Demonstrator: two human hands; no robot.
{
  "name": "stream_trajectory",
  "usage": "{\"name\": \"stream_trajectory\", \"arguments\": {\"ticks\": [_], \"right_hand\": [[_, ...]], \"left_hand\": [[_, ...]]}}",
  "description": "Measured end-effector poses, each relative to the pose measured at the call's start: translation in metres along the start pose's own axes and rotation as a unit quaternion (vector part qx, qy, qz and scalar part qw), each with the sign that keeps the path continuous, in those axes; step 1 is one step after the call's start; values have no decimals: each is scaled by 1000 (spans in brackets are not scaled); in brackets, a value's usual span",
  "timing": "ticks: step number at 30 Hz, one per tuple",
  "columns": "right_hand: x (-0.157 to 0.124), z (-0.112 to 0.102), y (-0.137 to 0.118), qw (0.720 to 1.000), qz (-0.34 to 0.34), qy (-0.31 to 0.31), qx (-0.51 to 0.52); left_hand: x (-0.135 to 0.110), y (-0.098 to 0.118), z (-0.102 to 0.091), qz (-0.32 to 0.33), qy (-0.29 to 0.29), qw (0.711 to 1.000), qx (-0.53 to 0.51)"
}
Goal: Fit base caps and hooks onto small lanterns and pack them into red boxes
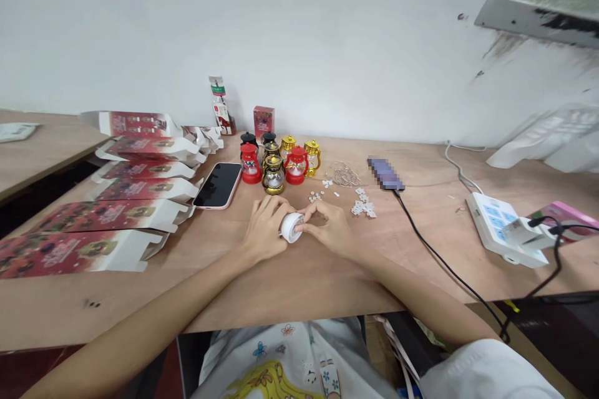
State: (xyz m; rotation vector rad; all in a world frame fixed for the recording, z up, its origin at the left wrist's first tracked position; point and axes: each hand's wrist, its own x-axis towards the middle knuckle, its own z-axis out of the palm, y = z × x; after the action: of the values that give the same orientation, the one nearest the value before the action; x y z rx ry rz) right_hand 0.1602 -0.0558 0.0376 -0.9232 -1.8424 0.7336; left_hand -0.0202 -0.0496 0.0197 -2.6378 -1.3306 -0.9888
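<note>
Near the table's front middle, my left hand [267,227] is closed around a small white round piece [291,227], tilted so its round face points to the right. It looks like a lantern's underside, but the rest is hidden by my fingers. My right hand [330,225] has thumb and forefinger pinched at the face of that piece; anything between the fingertips is too small to make out. Just beyond are small round button cells [316,196], white plastic bits [364,204] and a pile of thin wire handles [345,174]. Behind my left hand stand small lanterns: red [251,163], bronze [274,176], gold [312,158] and black.
Unfolded red printed boxes [107,215] overlap along the left. A phone [218,186] lies beside them; another phone [385,173] trails a black cable. A power strip [505,229] sits at right. A small red box [264,121] and clear bag [221,106] stand by the wall.
</note>
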Motion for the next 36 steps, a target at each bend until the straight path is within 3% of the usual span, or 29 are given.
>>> {"name": "stream_trajectory", "arguments": {"ticks": [8,14,19,23,30,33,36], "right_hand": [[-2,5,6,999,34,13,20],[-2,4,5,1000,-8,3,-3],[1,-3,4,998,-48,35,-37],[9,-21,24,988,-52,82,-117],[21,-40,67,964,14,103,-245],[17,-35,61,964,-34,103,-244],[11,-25,43,956,-151,113,-225]], "left_hand": [[-1,-1,2,35,-4,999,29],[0,0,2,28,8,1000,3],[4,-3,0,-16,32,997,-74],[6,-10,-1,-37,78,990,-115],[9,-20,4,-67,135,973,-173],[9,-18,3,-60,140,974,-170],[7,-14,-1,-38,106,982,-151]]}}
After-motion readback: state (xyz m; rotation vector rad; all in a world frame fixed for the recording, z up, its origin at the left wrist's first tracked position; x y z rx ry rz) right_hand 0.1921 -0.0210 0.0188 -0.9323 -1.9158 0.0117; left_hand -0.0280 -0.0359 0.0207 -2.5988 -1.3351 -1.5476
